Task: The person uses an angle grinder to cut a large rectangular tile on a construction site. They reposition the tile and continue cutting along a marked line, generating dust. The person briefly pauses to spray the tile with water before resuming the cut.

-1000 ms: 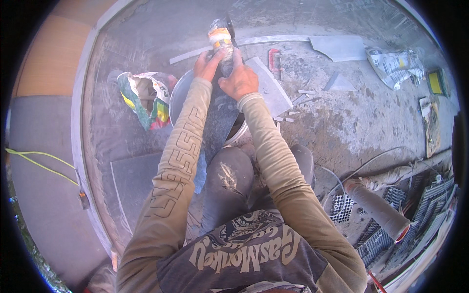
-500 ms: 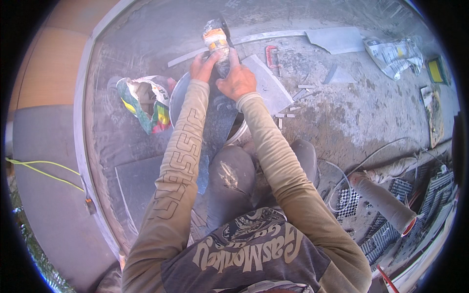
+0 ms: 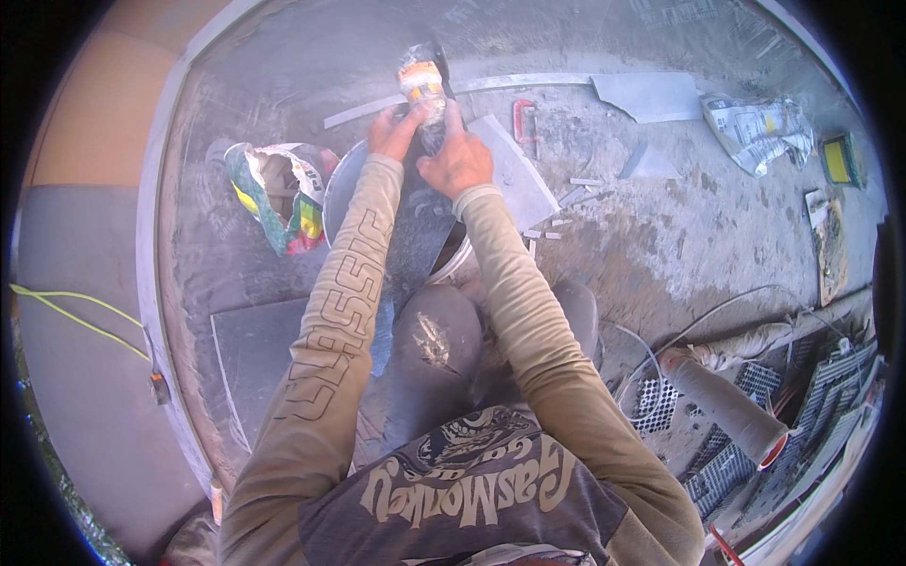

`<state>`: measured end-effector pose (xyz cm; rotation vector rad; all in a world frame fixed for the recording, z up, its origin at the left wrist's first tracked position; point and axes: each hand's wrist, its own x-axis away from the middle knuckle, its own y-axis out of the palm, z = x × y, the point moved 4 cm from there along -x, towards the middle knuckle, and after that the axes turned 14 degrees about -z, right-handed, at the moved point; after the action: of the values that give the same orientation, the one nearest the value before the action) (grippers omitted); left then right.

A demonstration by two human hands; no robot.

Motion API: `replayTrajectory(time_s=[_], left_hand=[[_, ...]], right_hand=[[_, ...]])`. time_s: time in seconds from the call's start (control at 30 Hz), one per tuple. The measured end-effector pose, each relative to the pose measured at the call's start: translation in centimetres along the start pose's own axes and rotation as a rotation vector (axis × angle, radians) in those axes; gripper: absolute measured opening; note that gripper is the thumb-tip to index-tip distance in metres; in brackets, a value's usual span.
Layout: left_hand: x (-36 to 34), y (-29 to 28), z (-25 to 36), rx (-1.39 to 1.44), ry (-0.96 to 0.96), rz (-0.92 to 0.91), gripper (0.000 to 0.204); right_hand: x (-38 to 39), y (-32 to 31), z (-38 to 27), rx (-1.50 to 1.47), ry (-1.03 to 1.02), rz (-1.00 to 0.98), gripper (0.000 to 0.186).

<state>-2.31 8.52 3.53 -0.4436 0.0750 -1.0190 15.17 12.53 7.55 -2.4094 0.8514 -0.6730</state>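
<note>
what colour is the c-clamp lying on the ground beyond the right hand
Red; the C-clamp shows in the head view, the only one here.

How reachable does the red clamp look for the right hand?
Probably yes: only a flat grey slab lies between the right hand and red clamp, though that hand must first release the power tool.

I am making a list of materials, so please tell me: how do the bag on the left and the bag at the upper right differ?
The left bag gapes open, while the upper-right bag lies crumpled, with no open mouth visible. The left bag shows green, yellow and red beside white; the upper-right bag is mostly whitish grey with a small yellow patch. Both are printed and show some yellow.
</note>
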Motion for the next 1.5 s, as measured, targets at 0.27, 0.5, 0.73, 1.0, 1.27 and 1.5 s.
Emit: replayTrajectory(time_s=[0.27, 0.5, 0.73, 1.0, 1.27, 1.5], left_hand=[[-0.4, -0.5, -1.2, 0.022, -0.017, 0.031, 0.096], [-0.1, -0.5, -0.5, -0.036, -0.066, 0.001, 0.104], [-0.8, -0.7, -1.4, 0.016, -0.029, 0.037, 0.101], [-2.4, -0.5, -3.3, 0.094, 0.004, 0.035, 0.101], [-2.8, -1.3, -3.7, 0.061, 0.051, 0.065, 0.087], [-1.4, -1.4, -1.6, 0.007, -0.002, 0.065, 0.085]], right_hand=[[0.4, 0.0, -0.5, -0.003, -0.008, -0.003, 0.104], [1.0, 0.0, -0.2, 0.0, 0.005, -0.002, 0.105], [0.8, 0.5, 0.1, -0.011, -0.026, -0.026, 0.114], [0.5, 0.0, -0.2, 0.017, 0.0, -0.017, 0.104], [0.6, 0.1, -0.3, 0.013, 0.023, -0.082, 0.107], [1.3, 0.1, -0.2, -0.009, -0.011, -0.057, 0.107]])
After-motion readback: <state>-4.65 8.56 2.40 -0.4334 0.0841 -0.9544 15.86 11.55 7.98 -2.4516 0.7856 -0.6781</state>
